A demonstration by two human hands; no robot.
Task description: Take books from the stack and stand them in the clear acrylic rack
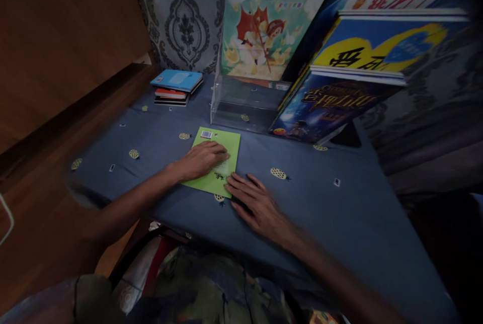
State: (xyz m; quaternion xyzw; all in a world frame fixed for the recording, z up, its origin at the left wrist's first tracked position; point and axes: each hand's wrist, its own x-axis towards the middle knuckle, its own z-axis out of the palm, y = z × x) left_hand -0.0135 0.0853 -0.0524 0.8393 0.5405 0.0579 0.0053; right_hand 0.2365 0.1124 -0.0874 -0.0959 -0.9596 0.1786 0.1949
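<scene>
A single head-worn camera looks forward and steeply down, close over the blue-clothed table (339, 213) toward the propped books (339, 62).

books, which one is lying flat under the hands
The green book: it lies alone on the blue cloth under the left hand. The others sit in the far stack or lean by the wall.

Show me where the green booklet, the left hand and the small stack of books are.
green booklet (222, 139): head view, upper bare part of its cover.
left hand (202, 159): head view, back of the hand, lying on the booklet.
small stack of books (176, 80): head view, blue top cover.
</scene>
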